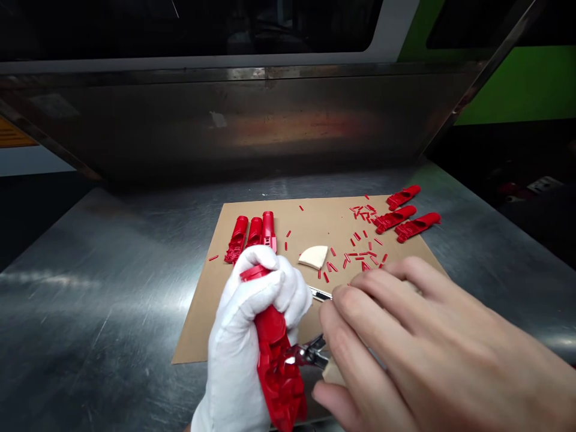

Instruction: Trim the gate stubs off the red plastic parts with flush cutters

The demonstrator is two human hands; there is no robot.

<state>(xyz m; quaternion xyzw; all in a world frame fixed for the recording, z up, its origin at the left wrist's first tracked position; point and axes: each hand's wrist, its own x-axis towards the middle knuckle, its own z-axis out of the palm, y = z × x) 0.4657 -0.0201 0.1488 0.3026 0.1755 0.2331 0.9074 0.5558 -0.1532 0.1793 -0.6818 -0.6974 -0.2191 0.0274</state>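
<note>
My left hand (240, 324), in a white glove, is wrapped round a red molded plastic part (272, 330). Its ribbed, hollowed end points down toward me. In my bare right hand (400, 342) is a pair of nippers (311, 353), whose metal jaws touch the right side of the part. My fingers cover most of the handles. Just behind the hands lies a slim metallic tool (320, 294), partly hidden by the glove. Past it rests a cream-colored wedge-shaped pad (314, 257).
A cardboard sheet (198, 324) covers part of the metal table (108, 312). Several red parts (267, 225) lie at left, more red parts (418, 227) at right. Small red plastic scraps (363, 213) are scattered between. A metal panel (270, 129) rises behind.
</note>
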